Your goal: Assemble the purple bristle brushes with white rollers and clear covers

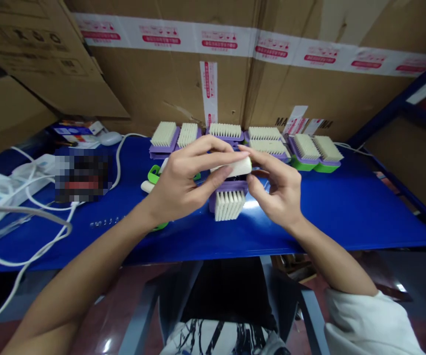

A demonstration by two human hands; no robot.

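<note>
Between my hands is a white, finely ribbed piece (243,166) with a rounded end. My left hand (194,170) pinches it, fingers along the top and thumb against its near side. At the piece's right end, my right hand (279,190) has its thumb and fingers curled round the end. Just under the piece is a purple block with a dark top, and its pale bristles (229,205) face toward me. Whether that block is joined to the ribbed piece is hidden. Partly behind my left hand lie bright green parts (154,174) and a white rounded end.
Several purple bristle blocks (164,135) stand along the back against a cardboard box (161,79). Two at the right (311,150) sit on green bases. White cables (31,256) and a power strip (45,167) cover the left side of the blue table (364,217).
</note>
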